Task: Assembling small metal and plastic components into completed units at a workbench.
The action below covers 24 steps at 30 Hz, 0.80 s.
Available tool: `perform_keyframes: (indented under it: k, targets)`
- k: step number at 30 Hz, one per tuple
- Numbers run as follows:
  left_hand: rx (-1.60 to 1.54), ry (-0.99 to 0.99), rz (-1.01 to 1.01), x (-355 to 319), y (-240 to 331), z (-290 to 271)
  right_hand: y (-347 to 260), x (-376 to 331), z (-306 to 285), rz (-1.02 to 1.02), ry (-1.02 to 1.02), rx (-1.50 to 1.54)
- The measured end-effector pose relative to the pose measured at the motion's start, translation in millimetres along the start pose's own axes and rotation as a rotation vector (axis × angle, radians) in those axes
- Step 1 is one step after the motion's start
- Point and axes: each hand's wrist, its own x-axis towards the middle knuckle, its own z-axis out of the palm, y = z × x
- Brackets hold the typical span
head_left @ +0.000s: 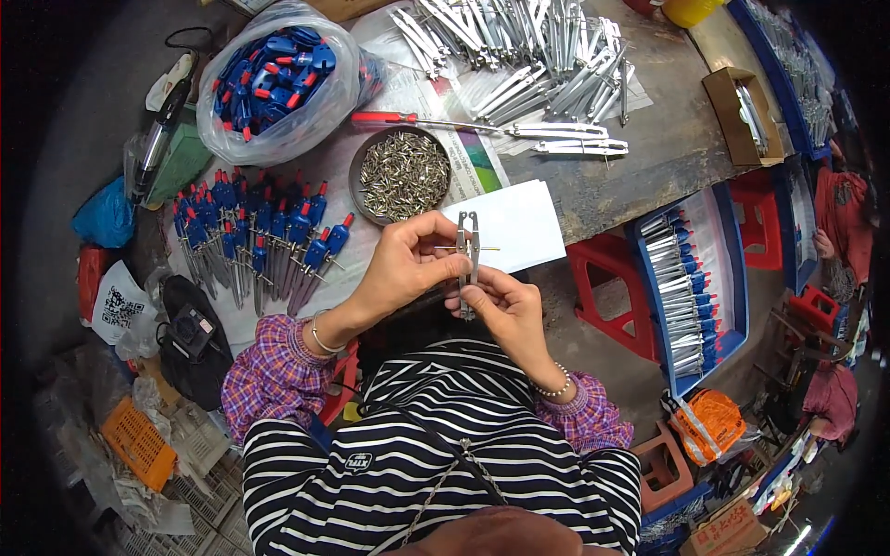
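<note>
Firstly, the largest thing is the dark worktable [649,190], and on its far side lies a loose heap of metal parts [556,82], which look similar to the held one. Nearer is a round bowl [355,181] full of small metal pins [405,174]. Before the person's body, just above the near table edge, both hands hold one slim metal piece [475,239]: the left hand [399,264] pinches it around the middle, and the right hand [510,324] has thumb and fingers closed around its lower part. I judge this piece as light and stiff, hardly fragile, but its smooth faces may be somewhat slippery. The flat sides, below the two narrow upper ends, seem the best place for taking hold. Smallest, a thin rod [489,248] stands out crosswise at both sides; probably it could slide or bend if pressed carelessly.
</note>
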Motion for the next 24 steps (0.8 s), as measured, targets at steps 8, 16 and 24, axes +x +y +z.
perform_keyframes:
  k: [8,16,24]
  targets:
    - [0.161,-0.077,-0.065,-1.3,7.9,-2.5,-0.5,-0.5,-2.2,-0.038,0.023,-0.073]
    - [0.157,-0.092,0.020,-0.2,7.5,-3.3,-1.0,-0.8,-1.2,-0.046,0.020,-0.129]
    - [0.336,-0.174,-0.222,2.4,13.3,-13.2,-6.5,-1.8,-4.7,0.004,-0.031,-0.165]
